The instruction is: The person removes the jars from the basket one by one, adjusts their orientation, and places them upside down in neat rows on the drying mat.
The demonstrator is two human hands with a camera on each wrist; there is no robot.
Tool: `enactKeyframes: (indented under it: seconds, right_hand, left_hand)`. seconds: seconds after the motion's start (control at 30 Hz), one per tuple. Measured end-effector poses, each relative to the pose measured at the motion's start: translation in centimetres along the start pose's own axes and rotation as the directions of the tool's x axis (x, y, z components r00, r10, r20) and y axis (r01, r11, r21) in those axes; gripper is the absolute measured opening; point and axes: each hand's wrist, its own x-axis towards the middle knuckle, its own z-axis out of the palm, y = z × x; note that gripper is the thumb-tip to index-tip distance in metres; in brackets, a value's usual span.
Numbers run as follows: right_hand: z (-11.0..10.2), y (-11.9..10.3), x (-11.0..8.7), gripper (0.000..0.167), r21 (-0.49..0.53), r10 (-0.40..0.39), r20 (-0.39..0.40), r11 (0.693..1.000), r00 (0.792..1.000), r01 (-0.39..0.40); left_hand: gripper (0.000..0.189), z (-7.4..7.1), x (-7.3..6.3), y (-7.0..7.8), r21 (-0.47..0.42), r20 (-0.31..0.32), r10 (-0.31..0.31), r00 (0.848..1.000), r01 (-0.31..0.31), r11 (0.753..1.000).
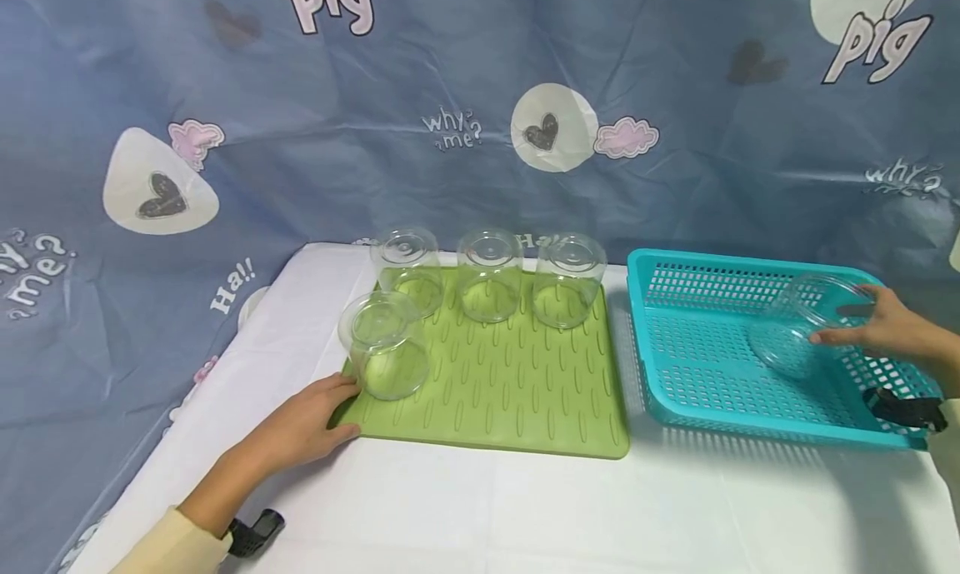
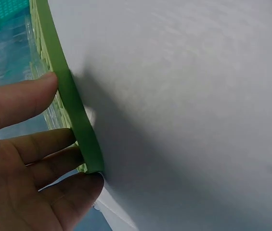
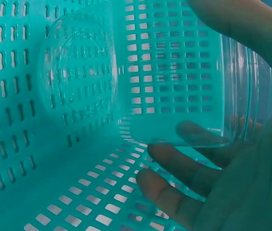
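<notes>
In the head view, my right hand [image 1: 885, 328] grips a clear jar [image 1: 787, 349] tilted on its side in the turquoise basket [image 1: 720, 420]. In the right wrist view, thumb and fingers lie around the ridged mouth end of that jar [image 3: 174, 130], its round base facing away. My left hand [image 1: 307, 420] rests at the near left corner of the green ribbed mat [image 1: 495, 391], fingertips touching its edge. Beside those fingers a clear jar [image 1: 390, 357] stands upside down on the mat. Three more inverted jars, left [image 1: 408, 266], middle [image 1: 490, 282] and right [image 1: 568, 282], line the mat's far edge.
The mat and basket sit side by side on a white-covered table [image 1: 555, 516], a narrow gap between them. A blue printed sheet [image 1: 420, 182] hangs directly behind. The basket has raised, perforated walls around its floor.
</notes>
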Motion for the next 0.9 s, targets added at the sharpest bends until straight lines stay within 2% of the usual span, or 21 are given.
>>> enactKeyframes:
  seconds: [0.3, 0.57, 0.77, 0.9]
  right_hand:
    - [0.7, 0.6, 0.4, 0.122, 0.013, -0.005, -0.054, 1.000, 0.999, 0.006]
    - [0.3, -0.5, -0.3, 0.120, 0.026, -0.029, -0.013, 0.999, 0.999, 0.029]
    - [-0.3, -1.2, -0.2, 0.118, 0.026, -0.071, -0.050, 0.997, 0.996, 0.072]
    - [-0.3, -2.1, -0.7, 0.117, 0.028, -0.066, -0.081, 0.997, 0.995, 0.068]
  left_hand:
    - [0.055, 0.2, 0.0, 0.1, -0.014, 0.004, -0.019, 1.000, 0.019, 1.000]
    - [0.056, 0.4, 0.4, 0.0, 0.002, -0.024, 0.007, 1.000, -0.007, 1.000]
    - [0.054, 0.4, 0.4, 0.0, 0.003, -0.035, 0.007, 0.999, -0.007, 1.000]
    - [0.053, 0.5, 0.4, 0.1, -0.002, -0.038, 0.007, 0.999, -0.007, 1.000]
